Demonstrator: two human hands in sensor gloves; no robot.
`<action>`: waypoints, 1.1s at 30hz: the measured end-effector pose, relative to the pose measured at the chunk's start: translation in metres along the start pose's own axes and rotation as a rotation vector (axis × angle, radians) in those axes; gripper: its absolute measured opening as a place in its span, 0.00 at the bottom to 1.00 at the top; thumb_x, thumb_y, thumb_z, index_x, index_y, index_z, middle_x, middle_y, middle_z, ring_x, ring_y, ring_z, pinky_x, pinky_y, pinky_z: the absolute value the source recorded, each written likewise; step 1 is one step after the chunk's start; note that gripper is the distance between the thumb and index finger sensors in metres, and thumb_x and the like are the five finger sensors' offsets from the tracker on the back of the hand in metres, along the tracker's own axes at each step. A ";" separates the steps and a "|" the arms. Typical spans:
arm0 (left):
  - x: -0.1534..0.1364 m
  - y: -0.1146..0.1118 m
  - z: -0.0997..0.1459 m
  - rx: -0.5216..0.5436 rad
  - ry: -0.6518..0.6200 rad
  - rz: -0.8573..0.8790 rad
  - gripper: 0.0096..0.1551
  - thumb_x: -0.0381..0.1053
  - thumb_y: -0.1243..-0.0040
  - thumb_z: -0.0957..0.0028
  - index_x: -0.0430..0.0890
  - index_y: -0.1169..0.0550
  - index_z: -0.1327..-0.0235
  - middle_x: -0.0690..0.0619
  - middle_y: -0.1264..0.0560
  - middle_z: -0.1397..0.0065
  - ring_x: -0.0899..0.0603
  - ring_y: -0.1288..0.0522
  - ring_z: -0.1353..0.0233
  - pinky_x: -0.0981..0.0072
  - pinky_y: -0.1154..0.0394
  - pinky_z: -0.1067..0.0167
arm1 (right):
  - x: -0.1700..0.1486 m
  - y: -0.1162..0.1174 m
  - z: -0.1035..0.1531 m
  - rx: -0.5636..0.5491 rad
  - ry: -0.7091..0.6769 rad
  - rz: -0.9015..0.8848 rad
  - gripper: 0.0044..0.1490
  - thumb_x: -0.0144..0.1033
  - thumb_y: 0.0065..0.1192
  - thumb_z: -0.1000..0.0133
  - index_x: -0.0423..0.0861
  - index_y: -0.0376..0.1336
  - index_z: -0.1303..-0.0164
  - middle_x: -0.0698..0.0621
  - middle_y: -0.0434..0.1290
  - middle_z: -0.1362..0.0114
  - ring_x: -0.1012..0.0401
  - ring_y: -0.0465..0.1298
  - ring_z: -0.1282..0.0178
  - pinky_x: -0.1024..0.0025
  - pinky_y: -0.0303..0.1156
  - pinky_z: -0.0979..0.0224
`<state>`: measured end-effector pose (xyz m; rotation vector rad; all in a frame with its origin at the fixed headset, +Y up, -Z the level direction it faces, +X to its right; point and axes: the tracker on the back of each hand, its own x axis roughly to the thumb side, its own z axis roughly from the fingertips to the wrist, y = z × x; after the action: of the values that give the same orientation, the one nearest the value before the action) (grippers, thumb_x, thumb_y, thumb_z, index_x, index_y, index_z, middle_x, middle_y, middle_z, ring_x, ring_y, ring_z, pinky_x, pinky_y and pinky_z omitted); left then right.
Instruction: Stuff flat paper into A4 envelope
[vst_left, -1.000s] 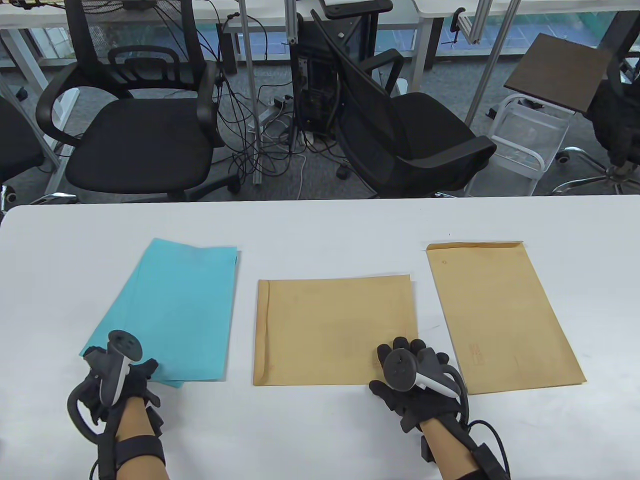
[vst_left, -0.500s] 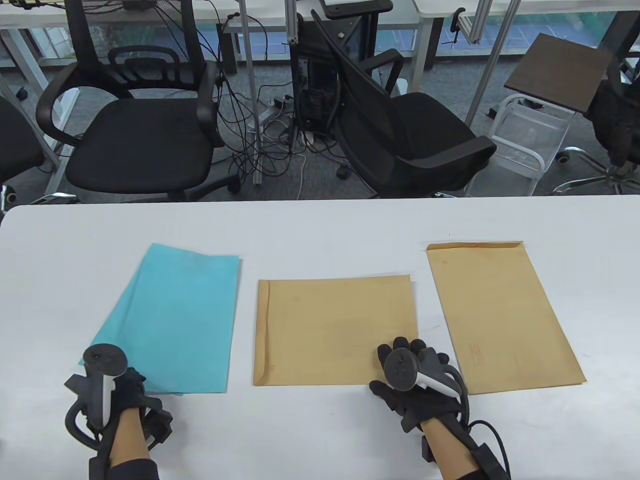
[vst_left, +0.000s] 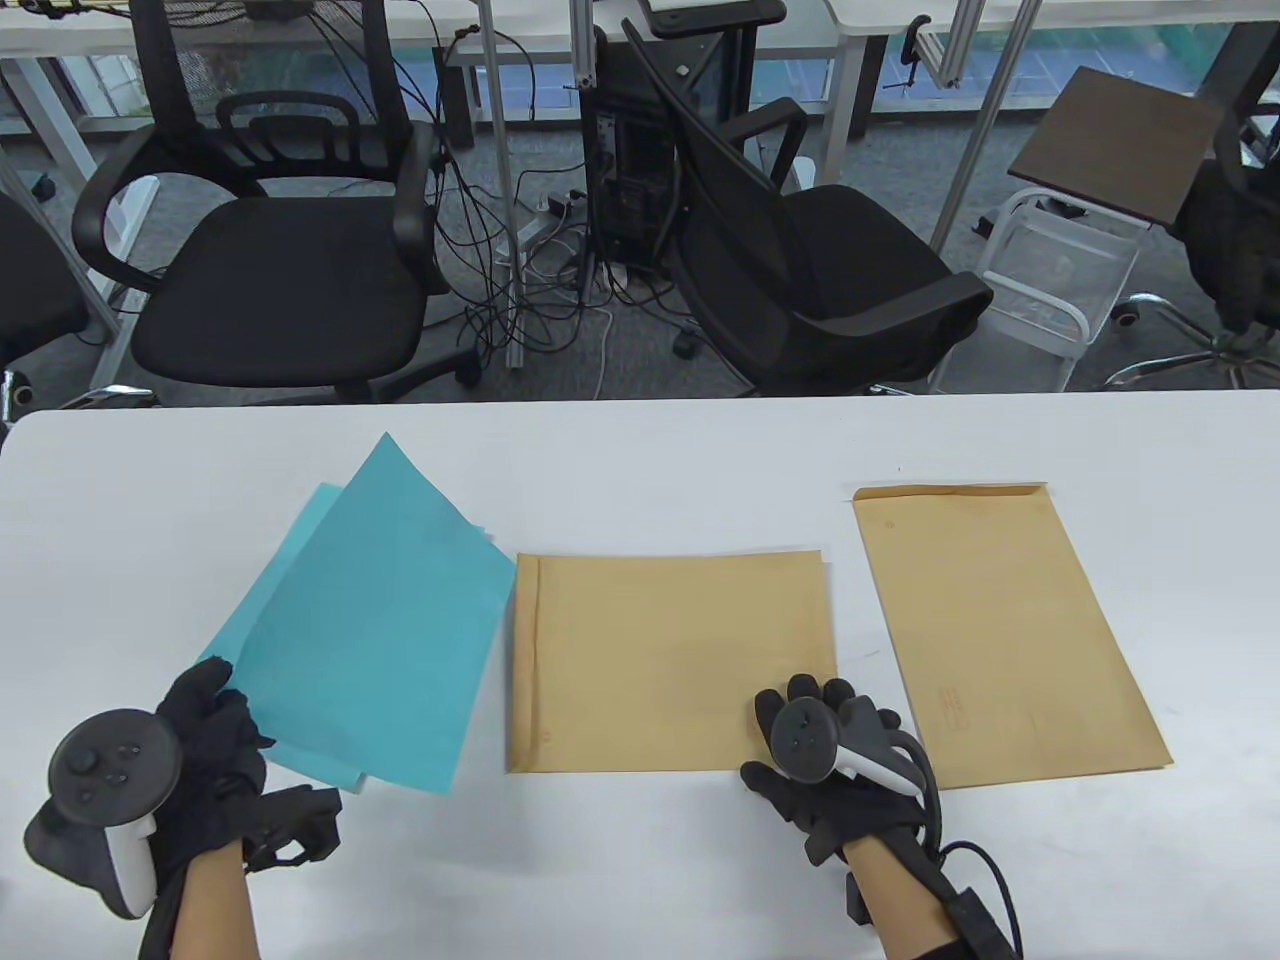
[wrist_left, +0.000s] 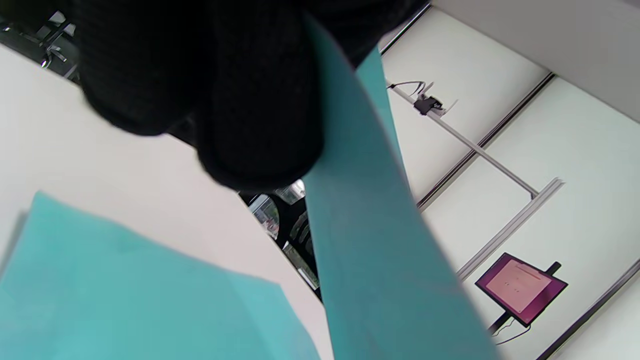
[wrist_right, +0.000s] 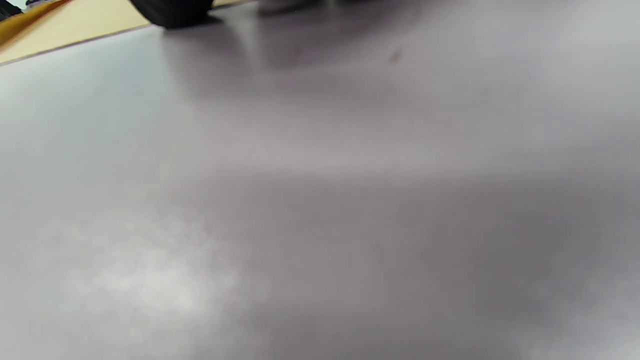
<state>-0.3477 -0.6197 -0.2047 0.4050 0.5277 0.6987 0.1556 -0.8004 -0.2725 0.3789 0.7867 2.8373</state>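
Note:
My left hand (vst_left: 215, 715) pinches the near left corner of a teal paper sheet (vst_left: 380, 610) and holds it lifted and turned above more teal paper (vst_left: 310, 525) lying on the table. The left wrist view shows the lifted sheet (wrist_left: 370, 240) edge-on between my gloved fingers (wrist_left: 260, 110), with the lying teal paper (wrist_left: 125, 300) below. A brown A4 envelope (vst_left: 665, 660) lies in the middle, its flap edge to the left. My right hand (vst_left: 825, 720) rests flat on the envelope's near right corner.
A second brown envelope (vst_left: 1000, 625) lies on the right of the white table (vst_left: 640, 440). Office chairs (vst_left: 280, 270) and cables stand beyond the far table edge. The right wrist view shows only blurred table surface (wrist_right: 320, 200) and an envelope edge (wrist_right: 65, 25).
My left hand has drawn back to the left and lifted one teal sheet off the stack, turning it clockwise. My right hand has stayed on the middle envelope.

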 end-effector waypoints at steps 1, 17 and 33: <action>0.009 0.007 0.001 0.023 -0.024 -0.011 0.22 0.38 0.37 0.53 0.38 0.19 0.45 0.35 0.17 0.48 0.45 0.10 0.63 0.53 0.15 0.57 | 0.000 0.000 0.000 0.000 0.001 -0.001 0.48 0.55 0.39 0.31 0.44 0.27 0.15 0.34 0.24 0.17 0.29 0.24 0.21 0.18 0.24 0.35; 0.110 -0.014 0.018 -0.221 -0.332 -0.341 0.21 0.35 0.35 0.55 0.36 0.17 0.47 0.32 0.17 0.48 0.42 0.11 0.64 0.50 0.15 0.56 | 0.000 0.001 0.001 0.002 -0.002 -0.012 0.48 0.55 0.39 0.31 0.44 0.27 0.15 0.35 0.23 0.17 0.29 0.24 0.21 0.19 0.24 0.35; 0.168 0.007 0.035 -0.105 -0.434 -0.669 0.21 0.35 0.35 0.54 0.36 0.17 0.46 0.32 0.17 0.47 0.41 0.11 0.64 0.49 0.16 0.55 | -0.001 0.001 0.001 0.005 -0.006 -0.020 0.48 0.55 0.39 0.31 0.44 0.27 0.15 0.35 0.23 0.17 0.29 0.24 0.22 0.19 0.24 0.35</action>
<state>-0.2225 -0.5047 -0.2264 0.2453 0.1857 -0.0152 0.1568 -0.8012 -0.2711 0.3785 0.7922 2.8151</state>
